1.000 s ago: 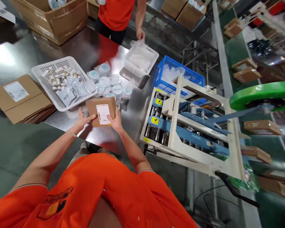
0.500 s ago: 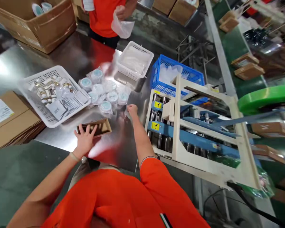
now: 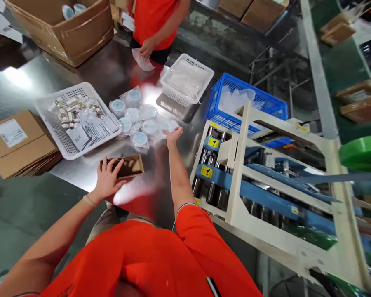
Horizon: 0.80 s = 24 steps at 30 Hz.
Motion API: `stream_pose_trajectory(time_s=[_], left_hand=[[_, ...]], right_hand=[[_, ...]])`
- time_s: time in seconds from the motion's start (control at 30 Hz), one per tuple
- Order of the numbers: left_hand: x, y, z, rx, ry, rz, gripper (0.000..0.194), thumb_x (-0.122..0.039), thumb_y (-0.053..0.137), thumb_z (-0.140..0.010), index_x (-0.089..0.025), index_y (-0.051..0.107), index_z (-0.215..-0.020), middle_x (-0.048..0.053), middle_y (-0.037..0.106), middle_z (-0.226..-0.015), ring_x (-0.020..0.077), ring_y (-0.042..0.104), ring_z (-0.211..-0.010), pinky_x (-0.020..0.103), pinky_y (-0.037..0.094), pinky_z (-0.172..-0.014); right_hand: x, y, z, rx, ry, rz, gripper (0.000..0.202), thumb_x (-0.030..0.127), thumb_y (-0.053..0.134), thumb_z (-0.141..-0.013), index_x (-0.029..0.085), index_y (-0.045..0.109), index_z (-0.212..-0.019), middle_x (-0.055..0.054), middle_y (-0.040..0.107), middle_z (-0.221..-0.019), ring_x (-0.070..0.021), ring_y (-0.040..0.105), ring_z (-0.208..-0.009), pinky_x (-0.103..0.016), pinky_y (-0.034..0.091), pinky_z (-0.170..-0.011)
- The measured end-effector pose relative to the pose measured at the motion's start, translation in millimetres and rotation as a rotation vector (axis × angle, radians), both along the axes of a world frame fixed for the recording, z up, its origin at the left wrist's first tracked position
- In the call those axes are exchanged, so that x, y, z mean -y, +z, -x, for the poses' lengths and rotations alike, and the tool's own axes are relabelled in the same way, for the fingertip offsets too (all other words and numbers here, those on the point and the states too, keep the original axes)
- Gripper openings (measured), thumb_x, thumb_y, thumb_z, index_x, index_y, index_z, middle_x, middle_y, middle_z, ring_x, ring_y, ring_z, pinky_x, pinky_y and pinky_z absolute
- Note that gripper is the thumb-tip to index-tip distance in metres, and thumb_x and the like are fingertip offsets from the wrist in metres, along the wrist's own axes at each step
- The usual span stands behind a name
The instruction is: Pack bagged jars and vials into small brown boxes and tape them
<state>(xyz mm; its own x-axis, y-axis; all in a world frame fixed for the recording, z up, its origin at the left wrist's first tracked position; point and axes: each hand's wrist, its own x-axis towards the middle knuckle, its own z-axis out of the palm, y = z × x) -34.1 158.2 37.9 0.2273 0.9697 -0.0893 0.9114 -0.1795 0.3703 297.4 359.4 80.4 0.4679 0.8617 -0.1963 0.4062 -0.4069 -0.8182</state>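
Observation:
An open cardboard box [image 3: 134, 166] lies near the front edge of the metal table. My left hand [image 3: 107, 178] has its fingers spread over the left end of this box. My right hand [image 3: 173, 135] reaches to a wrapped round container [image 3: 165, 127] at the right end of the pile, fingertips on its clear wrapping and fingers apart. Several more wrapped round containers [image 3: 132, 114] with pale blue lids lie to the left of it. Farther left, a white basket [image 3: 68, 155] holds small bottles and folded white leaflets.
A white basket of clear bags [image 3: 188, 78] and a blue crate [image 3: 225, 78] stand at the back. The roller machine [image 3: 222, 177] borders the table on the right. Flattened cartons [image 3: 24, 152] lie left, with a large box [image 3: 64, 37] behind. A person [image 3: 156, 20] stands opposite.
My right hand has moved up to the rightmost wrapped container, and its fingers have opened. My left hand stays at the box. The person opposite has lowered a clear bag.

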Motion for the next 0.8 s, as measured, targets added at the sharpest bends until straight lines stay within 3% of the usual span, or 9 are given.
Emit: stream_pose_trajectory(time_s=[0.07,0.17,0.23,0.33,0.47,0.6,0.7,0.8], left_hand=[[-2,0.5,2,0.116,0.054,-0.004,0.11,-0.066,0.096,-0.096,-0.017,0.058,-0.187,0.03,0.058,-0.183,0.0629,0.028,-0.188,0.077,0.036,-0.147],[-7,-0.7,1,0.273,0.142,0.006,0.124,-0.068,0.1,-0.095,-0.007,0.043,-0.187,0.032,0.051,-0.187,0.0546,0.033,-0.186,0.069,0.034,-0.151],[-10,-2.5,-1,0.337,0.18,0.012,0.13,-0.064,0.103,-0.095,-0.001,0.035,-0.185,0.035,0.047,-0.19,0.0503,0.034,-0.185,0.066,0.032,-0.152],[-14,-4.0,-5,0.369,0.196,0.021,0.129,-0.045,0.105,-0.095,0.005,0.028,-0.185,0.037,0.04,-0.194,0.0468,0.034,-0.185,0.064,0.028,-0.155],[-16,-4.0,-7,0.357,0.103,0.03,0.119,-0.027,0.1,-0.091,0.004,0.034,-0.186,0.035,0.041,-0.196,0.0466,0.034,-0.187,0.062,0.029,-0.156],[-15,-4.7,-6,0.353,0.019,0.023,0.12,-0.025,0.103,-0.086,-0.004,0.044,-0.189,0.031,0.048,-0.194,0.0504,0.032,-0.19,0.065,0.028,-0.155],[-17,-7.3,-6,0.367,-0.03,0.055,0.126,-0.031,0.109,-0.081,-0.009,0.048,-0.19,0.028,0.053,-0.193,0.0537,0.027,-0.191,0.069,0.028,-0.155],[-21,-12.5,-7,0.38,-0.072,0.068,0.123,-0.035,0.109,-0.084,-0.012,0.052,-0.191,0.027,0.055,-0.192,0.0552,0.024,-0.192,0.071,0.029,-0.154]], right_hand=[[37,4.9,8,0.324,0.062,-0.102,0.033,0.028,0.085,-0.106,0.016,0.07,-0.133,-0.031,0.061,-0.169,-0.0386,0.053,-0.168,-0.057,0.054,-0.137],[100,5.2,36,0.606,0.364,-0.124,0.025,0.027,0.075,-0.111,0.019,0.08,-0.134,-0.029,0.057,-0.18,-0.0482,0.039,-0.183,-0.073,0.039,-0.148],[140,1.8,63,0.648,0.636,-0.092,0.026,0.022,0.071,-0.11,0.025,0.084,-0.133,-0.022,0.064,-0.177,-0.0494,0.041,-0.182,-0.076,0.035,-0.149],[182,-4.9,101,0.662,0.941,-0.082,0.034,0.02,0.072,-0.109,0.03,0.086,-0.138,-0.014,0.067,-0.179,-0.0474,0.046,-0.179,-0.072,0.043,-0.145],[189,-4.1,123,0.717,1.116,-0.082,0.046,0.033,0.089,-0.107,0.026,0.084,-0.153,-0.02,0.057,-0.188,-0.0479,0.045,-0.176,-0.065,0.05,-0.137],[177,8.0,119,0.764,1.242,-0.079,0.069,0.046,0.109,-0.094,0.027,0.084,-0.155,-0.023,0.057,-0.186,-0.0517,0.048,-0.171,-0.065,0.053,-0.132],[173,9.3,118,0.825,1.228,-0.064,0.069,0.048,0.111,-0.091,0.03,0.086,-0.152,-0.022,0.059,-0.183,-0.0523,0.052,-0.166,-0.064,0.057,-0.125],[165,-0.3,126,0.852,1.188,-0.007,0.07,0.059,0.107,-0.095,0.029,0.084,-0.154,-0.023,0.061,-0.181,-0.0502,0.057,-0.16,-0.06,0.061,-0.119]])
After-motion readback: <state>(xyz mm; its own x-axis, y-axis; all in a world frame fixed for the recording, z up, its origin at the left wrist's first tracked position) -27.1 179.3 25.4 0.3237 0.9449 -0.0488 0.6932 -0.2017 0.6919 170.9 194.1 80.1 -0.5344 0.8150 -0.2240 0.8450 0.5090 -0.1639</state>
